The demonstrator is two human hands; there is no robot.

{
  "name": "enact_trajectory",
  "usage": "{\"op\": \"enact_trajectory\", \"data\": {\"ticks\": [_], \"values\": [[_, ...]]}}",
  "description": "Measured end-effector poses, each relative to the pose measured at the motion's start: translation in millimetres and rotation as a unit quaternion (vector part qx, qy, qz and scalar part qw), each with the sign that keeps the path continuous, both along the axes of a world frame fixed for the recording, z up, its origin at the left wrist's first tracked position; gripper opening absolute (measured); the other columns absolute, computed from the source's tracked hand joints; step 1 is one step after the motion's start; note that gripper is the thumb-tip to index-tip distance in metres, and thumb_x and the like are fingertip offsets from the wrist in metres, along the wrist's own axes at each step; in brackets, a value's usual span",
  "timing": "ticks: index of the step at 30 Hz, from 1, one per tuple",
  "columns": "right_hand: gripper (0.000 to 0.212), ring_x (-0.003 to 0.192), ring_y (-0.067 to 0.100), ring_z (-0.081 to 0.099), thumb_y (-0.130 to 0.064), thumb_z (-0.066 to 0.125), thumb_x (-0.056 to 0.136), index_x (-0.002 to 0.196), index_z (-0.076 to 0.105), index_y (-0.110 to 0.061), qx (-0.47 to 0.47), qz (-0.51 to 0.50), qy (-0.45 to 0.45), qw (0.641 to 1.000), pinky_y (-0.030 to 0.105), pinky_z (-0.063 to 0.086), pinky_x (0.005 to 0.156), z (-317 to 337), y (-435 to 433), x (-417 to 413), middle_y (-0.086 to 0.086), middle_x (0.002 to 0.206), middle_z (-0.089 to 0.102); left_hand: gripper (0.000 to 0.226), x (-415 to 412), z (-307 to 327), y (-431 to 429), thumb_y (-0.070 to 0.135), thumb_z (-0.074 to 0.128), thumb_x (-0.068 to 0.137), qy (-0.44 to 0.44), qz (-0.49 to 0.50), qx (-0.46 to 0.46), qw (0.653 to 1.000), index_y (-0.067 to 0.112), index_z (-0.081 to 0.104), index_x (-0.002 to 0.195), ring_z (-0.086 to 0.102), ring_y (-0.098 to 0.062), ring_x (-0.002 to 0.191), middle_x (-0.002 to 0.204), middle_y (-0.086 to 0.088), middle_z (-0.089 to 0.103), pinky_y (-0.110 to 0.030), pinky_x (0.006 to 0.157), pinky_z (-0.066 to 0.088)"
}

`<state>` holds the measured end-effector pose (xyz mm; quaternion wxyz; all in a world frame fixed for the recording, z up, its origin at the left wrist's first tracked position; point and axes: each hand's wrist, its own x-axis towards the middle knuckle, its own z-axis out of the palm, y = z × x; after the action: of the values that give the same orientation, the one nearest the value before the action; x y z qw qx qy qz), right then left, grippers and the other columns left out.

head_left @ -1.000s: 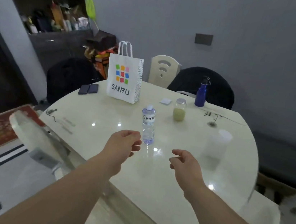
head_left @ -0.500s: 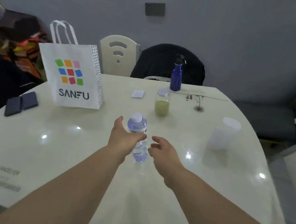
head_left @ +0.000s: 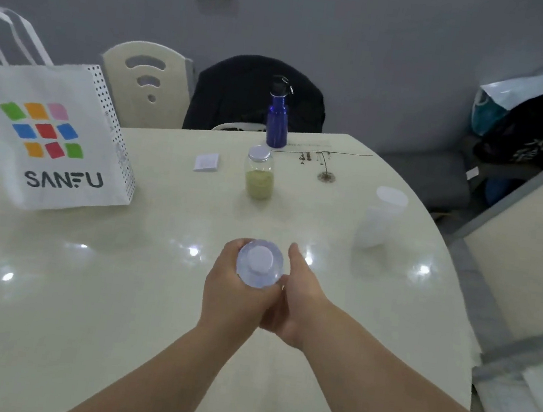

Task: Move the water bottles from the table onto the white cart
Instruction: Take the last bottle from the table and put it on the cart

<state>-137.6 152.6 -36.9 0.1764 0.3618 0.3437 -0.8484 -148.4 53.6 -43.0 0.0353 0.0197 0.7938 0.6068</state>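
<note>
A clear plastic water bottle (head_left: 259, 263) with a white cap stands in the middle of the cream round table (head_left: 80, 284); I look down on its top. My left hand (head_left: 234, 291) is wrapped around its body from the left. My right hand (head_left: 299, 299) presses against it from the right, thumb up beside the cap. The bottle's lower part is hidden by my hands. A blue metal bottle (head_left: 277, 116) stands at the table's far edge. No white cart is in view.
A white SANFU paper bag (head_left: 51, 138) stands at the left. A lidded glass jar (head_left: 258, 177) of yellowish stuff, a small white card (head_left: 206, 162) and a white plastic cup (head_left: 379, 216) sit further back. Chairs (head_left: 144, 85) ring the table; one (head_left: 534, 247) is at the right.
I have come closer and now look down from above. Both hands closed in on the clear bottle: the left gripped it first, then the right came against its other side.
</note>
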Motion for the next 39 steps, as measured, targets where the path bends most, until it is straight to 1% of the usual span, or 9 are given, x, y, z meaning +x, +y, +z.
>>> {"op": "enact_trajectory", "data": {"ticks": [7,10,14,18,22,27,30,34,39], "values": [[0.032,0.072,0.028,0.071,-0.028,0.069,0.084,0.104,0.066,-0.003,-0.060,-0.041,0.061,0.995,0.034,0.060,0.069,15.3,64.7,90.1,0.015,0.084,0.070,0.067,87.2,21.0,24.4,0.013,0.073,0.054,0.118,-0.222,0.001,0.968,0.029,0.056,0.117,0.061,-0.014,0.109,0.117,0.007,0.063,-0.020,0.084,0.050],[0.024,0.056,0.024,0.066,-0.024,0.059,0.092,0.103,0.061,-0.002,-0.013,-0.076,0.066,0.995,0.030,0.057,0.052,18.9,98.0,134.8,0.012,0.072,0.065,0.052,99.0,29.8,53.1,0.013,0.054,0.061,-0.044,-0.313,0.125,0.940,0.020,0.063,0.111,0.055,-0.013,0.119,0.121,0.006,0.065,-0.026,0.093,0.044],[0.039,0.060,0.025,0.060,-0.024,0.063,0.089,0.121,0.055,-0.005,0.061,-0.121,0.032,0.990,0.036,0.055,0.059,14.7,159.8,212.4,0.013,0.080,0.059,0.022,135.9,38.1,142.2,0.034,0.052,0.086,-0.286,-0.231,0.127,0.921,0.030,0.065,0.104,0.048,-0.023,0.125,0.131,0.000,0.055,-0.044,0.102,0.042],[0.063,0.081,0.034,0.071,-0.032,0.075,0.071,0.128,0.057,-0.012,0.090,-0.128,0.036,0.987,0.041,0.058,0.065,15.6,216.2,288.9,0.022,0.108,0.068,0.037,201.5,38.4,227.8,0.048,0.059,0.088,-0.404,-0.259,0.063,0.875,0.015,0.067,0.104,0.072,-0.034,0.090,0.106,-0.017,0.072,-0.043,0.081,0.059],[0.067,0.091,0.037,0.073,-0.035,0.078,0.062,0.124,0.056,-0.026,0.206,-0.126,0.040,0.970,0.053,0.058,0.084,11.8,289.4,385.7,0.022,0.111,0.070,0.027,302.5,25.3,316.5,0.036,0.058,0.093,-0.383,-0.299,0.090,0.869,0.010,0.066,0.094,0.068,-0.012,0.052,0.071,-0.004,0.071,-0.021,0.046,0.054],[0.052,0.077,0.031,0.075,-0.028,0.078,0.073,0.119,0.058,-0.015,0.231,-0.107,0.003,0.967,0.040,0.060,0.065,3.3,397.4,518.2,0.023,0.106,0.072,0.033,441.1,-4.9,427.0,0.037,0.056,0.093,-0.466,-0.264,0.154,0.830,0.007,0.063,0.105,0.068,-0.024,0.070,0.088,-0.012,0.069,-0.032,0.065,0.056],[0.059,0.086,0.035,0.074,-0.022,0.078,0.077,0.129,0.051,-0.019,0.216,-0.092,-0.018,0.972,0.043,0.060,0.071,-1.3,438.5,573.9,0.024,0.114,0.067,0.047,501.8,-15.8,470.0,0.038,0.058,0.090,-0.502,-0.229,0.164,0.818,0.001,0.062,0.119,0.070,-0.035,0.093,0.109,-0.024,0.070,-0.043,0.084,0.056],[0.079,0.095,0.037,0.073,-0.025,0.085,0.066,0.135,0.046,-0.024,0.206,-0.060,-0.006,0.977,0.052,0.059,0.083,-8.9,478.3,621.0,0.021,0.120,0.066,0.050,539.9,-35.8,513.2,0.031,0.064,0.089,-0.443,-0.176,0.150,0.866,0.007,0.051,0.131,0.071,-0.020,0.063,0.090,-0.011,0.069,-0.024,0.043,0.054],[0.082,0.097,0.030,0.072,-0.026,0.090,0.061,0.132,0.048,-0.025,0.253,-0.035,-0.048,0.966,0.049,0.059,0.084,-29.0,519.4,640.7,0.012,0.119,0.066,0.058,552.5,-67.1,567.8,0.033,0.071,0.083,-0.442,-0.132,0.132,0.877,0.013,0.046,0.131,0.074,-0.031,0.071,0.095,-0.019,0.072,-0.036,0.055,0.058]]}}
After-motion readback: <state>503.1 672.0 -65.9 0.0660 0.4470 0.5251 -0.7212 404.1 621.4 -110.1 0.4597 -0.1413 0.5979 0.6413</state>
